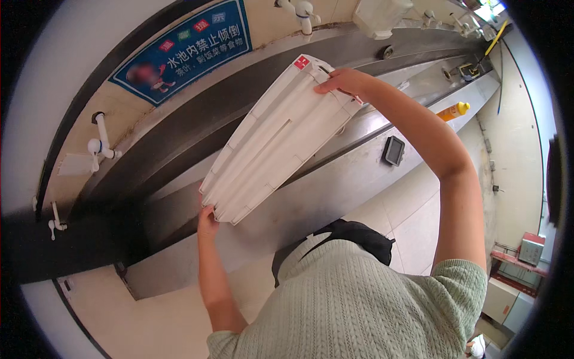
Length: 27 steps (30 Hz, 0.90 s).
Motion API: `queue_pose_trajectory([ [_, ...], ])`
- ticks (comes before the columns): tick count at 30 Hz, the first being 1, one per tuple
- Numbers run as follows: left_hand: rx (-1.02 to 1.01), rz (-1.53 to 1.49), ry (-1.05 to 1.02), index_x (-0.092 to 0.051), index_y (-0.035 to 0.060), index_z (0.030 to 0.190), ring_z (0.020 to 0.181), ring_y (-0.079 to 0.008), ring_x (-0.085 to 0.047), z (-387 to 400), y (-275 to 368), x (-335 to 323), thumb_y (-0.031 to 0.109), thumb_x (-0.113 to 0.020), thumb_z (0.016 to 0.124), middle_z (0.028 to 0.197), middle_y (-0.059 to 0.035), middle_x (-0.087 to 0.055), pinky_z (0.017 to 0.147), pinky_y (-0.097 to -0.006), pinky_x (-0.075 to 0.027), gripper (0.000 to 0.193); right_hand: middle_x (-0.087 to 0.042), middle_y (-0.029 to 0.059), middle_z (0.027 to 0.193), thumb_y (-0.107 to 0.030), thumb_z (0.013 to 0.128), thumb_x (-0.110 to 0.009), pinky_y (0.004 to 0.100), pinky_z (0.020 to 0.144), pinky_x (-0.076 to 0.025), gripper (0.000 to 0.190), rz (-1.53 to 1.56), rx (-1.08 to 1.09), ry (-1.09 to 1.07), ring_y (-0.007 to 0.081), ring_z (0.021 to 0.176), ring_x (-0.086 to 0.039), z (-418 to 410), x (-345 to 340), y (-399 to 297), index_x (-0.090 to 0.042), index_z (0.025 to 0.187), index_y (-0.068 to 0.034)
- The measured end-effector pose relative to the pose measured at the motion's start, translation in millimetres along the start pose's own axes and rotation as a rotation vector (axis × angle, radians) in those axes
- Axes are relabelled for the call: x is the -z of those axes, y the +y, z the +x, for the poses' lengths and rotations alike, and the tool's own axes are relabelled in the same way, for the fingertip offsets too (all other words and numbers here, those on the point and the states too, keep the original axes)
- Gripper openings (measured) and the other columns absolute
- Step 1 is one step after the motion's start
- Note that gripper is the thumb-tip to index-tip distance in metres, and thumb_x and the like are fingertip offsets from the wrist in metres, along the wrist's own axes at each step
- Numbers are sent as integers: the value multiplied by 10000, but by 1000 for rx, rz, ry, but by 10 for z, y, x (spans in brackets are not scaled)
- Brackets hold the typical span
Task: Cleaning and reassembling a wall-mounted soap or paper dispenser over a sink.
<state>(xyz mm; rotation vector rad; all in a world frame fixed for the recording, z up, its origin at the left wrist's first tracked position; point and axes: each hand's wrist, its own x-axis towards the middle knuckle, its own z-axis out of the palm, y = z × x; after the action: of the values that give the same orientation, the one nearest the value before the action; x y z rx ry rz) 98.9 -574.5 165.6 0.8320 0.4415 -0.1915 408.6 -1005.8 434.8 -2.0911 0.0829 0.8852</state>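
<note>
Both of my hands hold a long white plastic tray or crate [269, 148] tilted over a stainless steel trough sink [188, 105]. Lengthwise ribs and a narrow slot mark its side facing me, and a red label sits at the far corner. My right hand [343, 83] grips the far end, thumb on top and the other fingers at the handle opening. At the near left end, my left hand [207, 223] grasps the corner; its other fingers are mostly hidden behind the plastic. What lies on the underside is out of sight.
White taps [102, 146] line the wall behind the trough, below a blue sign [188, 51] with writing. On the front ledge rest a small dark grey rectangular dish [394, 151] and an orange bottle with a yellow cap [462, 107]. A sink drain [385, 52] shows farther along.
</note>
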Motion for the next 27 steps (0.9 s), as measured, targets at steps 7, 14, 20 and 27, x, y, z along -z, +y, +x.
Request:
queue_pose_trajectory([
  [7, 16, -82, 6, -325, 120, 1500, 1333, -255, -424, 592, -443, -389, 74, -578, 769, 1434, -63, -462, 1111, -401, -353, 775, -692, 89, 963, -449, 629, -836, 336, 807, -495, 583, -198, 83, 241, 210, 891, -653, 128, 56, 22, -712, 1044, -59],
  [14, 70, 126, -50, -222, 49, 1534, 1465, -238, -231, 974, -833, -227, 77, -557, 743, 1565, -106, -303, 1187, -364, -165, 859, -706, 83, 1022, -507, 607, -805, 344, 850, -503, 654, -559, 124, 337, 242, 982, -667, -67, -429, -252, -689, 1131, -133],
  [20, -16, 425, -6, -300, 52, 1503, 1477, -243, -223, 1122, -420, -648, 24, -594, 814, 1580, -114, -285, 1162, -374, -240, 750, -688, 115, 1015, -515, 644, -782, 428, 831, -522, 598, -833, 275, 428, 297, 1004, -659, 27, -676, -90, -673, 1091, -134],
  [27, -953, 982, -141, -568, 54, 1292, 1133, -284, -569, 1270, 1206, -2825, 84, -644, 875, 1259, -126, -578, 991, -377, -437, 425, -642, 83, 1019, -463, 659, -785, 427, 841, -511, 573, -922, 344, 472, 293, 1004, -630, 97, -615, 196, -660, 1131, -161],
])
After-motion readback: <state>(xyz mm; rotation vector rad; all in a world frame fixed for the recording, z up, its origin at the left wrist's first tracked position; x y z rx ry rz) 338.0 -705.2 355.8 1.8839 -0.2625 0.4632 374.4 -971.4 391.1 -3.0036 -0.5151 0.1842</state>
